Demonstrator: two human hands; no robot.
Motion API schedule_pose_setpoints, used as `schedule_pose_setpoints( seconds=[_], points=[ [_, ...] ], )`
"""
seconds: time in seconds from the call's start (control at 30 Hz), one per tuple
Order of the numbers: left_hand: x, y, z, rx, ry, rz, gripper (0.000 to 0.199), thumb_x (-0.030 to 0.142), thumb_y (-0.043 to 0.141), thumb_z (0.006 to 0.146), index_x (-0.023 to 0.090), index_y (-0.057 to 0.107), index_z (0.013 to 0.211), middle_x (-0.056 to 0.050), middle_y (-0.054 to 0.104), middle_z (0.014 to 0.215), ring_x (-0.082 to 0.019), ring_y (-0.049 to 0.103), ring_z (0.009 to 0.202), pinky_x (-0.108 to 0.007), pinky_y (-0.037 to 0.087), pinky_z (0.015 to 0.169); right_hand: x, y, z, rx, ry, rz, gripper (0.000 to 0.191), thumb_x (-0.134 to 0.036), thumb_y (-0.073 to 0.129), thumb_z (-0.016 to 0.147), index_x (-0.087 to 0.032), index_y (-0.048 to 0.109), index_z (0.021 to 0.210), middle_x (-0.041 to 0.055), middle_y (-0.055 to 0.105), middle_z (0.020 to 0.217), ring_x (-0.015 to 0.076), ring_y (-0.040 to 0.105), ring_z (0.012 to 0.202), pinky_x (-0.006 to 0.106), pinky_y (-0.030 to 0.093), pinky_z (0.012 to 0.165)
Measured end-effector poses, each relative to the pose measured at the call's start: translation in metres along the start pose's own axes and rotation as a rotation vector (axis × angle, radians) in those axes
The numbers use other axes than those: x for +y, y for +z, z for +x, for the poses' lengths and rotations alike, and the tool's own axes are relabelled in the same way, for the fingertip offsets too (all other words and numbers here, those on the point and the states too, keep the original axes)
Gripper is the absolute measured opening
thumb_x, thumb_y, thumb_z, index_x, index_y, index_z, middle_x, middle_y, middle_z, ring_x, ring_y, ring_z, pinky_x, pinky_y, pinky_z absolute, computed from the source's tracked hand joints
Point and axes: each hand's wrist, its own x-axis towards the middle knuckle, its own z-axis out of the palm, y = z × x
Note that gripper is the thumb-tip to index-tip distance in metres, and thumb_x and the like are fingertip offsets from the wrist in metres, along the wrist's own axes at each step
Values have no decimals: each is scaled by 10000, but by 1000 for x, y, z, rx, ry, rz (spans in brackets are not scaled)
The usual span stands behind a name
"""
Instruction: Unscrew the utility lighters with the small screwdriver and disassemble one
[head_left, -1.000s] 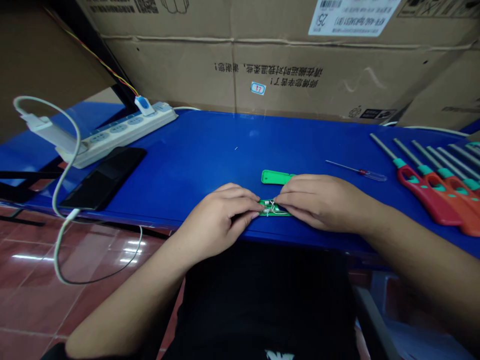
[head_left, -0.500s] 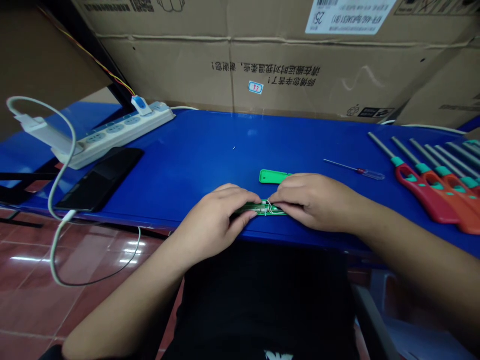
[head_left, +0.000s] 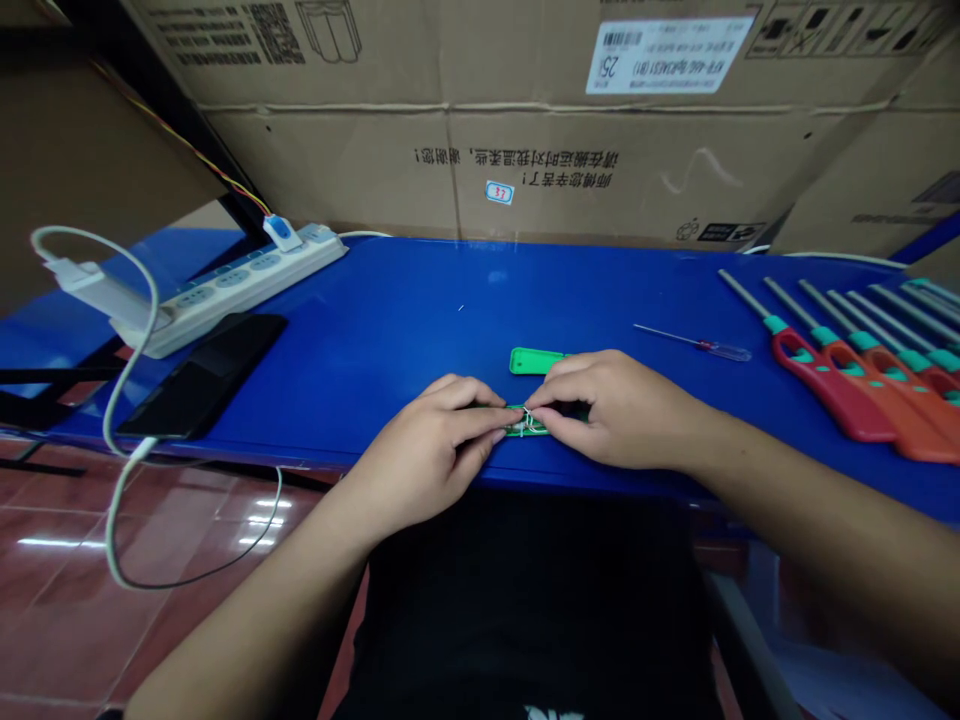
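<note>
An open green lighter casing lies low on the blue table near its front edge, with small parts and a thin white wire inside. My left hand is closed on the casing's left end, thumb and fingers near the inner parts. From the right, my right hand pinches the wire at the casing's middle; its fingers cover part of the casing. Just behind that hand rests the matching green casing half, partly hidden by the fingers.
A small screwdriver lies right of my hands. Several long-necked lighters, a red one nearest, line the right side. Left are a black phone on a white cable and a power strip. A large cardboard box stands behind the table.
The view has shifted slightly. My right thumb and fingers have moved a little left along the casing, closer to my left fingertips, at the white wire.
</note>
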Motion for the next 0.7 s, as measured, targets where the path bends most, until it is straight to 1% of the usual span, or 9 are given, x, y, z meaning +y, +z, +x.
schedule_pose_setpoints(
  seconds=[0.13, 0.23, 0.37, 0.47, 0.57, 0.7],
  points=[
    [0, -1, 2, -11, -8, -9, 312, 195, 522, 974, 228, 691, 1234, -64, 653, 1127, -176, 578, 1023, -355, 495, 913, -7, -1, 6, -23, 162, 34, 127, -258, 640, 825, -222, 763, 828, -10, 711, 764, 130, 618, 708, 260, 432, 639],
    [0, -2, 3, -20, -15, -16, 311, 192, 522, 972, 225, 693, 1230, -61, 652, 1126, -174, 574, 1019, -353, 489, 917, -11, 1, 7, -11, 253, 40, 91, -261, 647, 777, -223, 725, 804, -24, 680, 741, 118, 584, 672, 257, 414, 615],
    [0, -1, 2, -38, -24, -27, 332, 186, 514, 974, 239, 677, 1259, -57, 641, 1134, -175, 565, 1032, -354, 481, 928, -23, 7, 5, 90, 406, -94, 116, -325, 640, 749, -211, 643, 730, -6, 654, 740, 136, 545, 660, 279, 379, 577],
    [-1, -1, 2, -44, -28, -21, 333, 200, 516, 977, 250, 673, 1266, -54, 641, 1122, -178, 564, 1031, -360, 476, 932, -32, 12, 6, 96, 526, -172, 174, -345, 621, 732, -223, 612, 607, -8, 622, 652, 145, 515, 612, 296, 332, 539],
    [-1, 0, 2, -42, -24, -16, 329, 209, 517, 979, 256, 676, 1263, -54, 643, 1107, -181, 564, 1025, -362, 476, 929, -37, 16, 7, 74, 589, -166, 227, -336, 604, 723, -228, 579, 524, -18, 596, 572, 138, 490, 557, 304, 303, 520],
    [0, 0, 2, -41, -27, -20, 329, 205, 506, 981, 253, 677, 1257, -58, 644, 1100, -189, 564, 1027, -365, 477, 921, -37, 19, 7, 94, 638, -130, 214, -332, 609, 698, -228, 555, 519, -24, 601, 564, 139, 490, 553, 302, 293, 507]
  ],
)
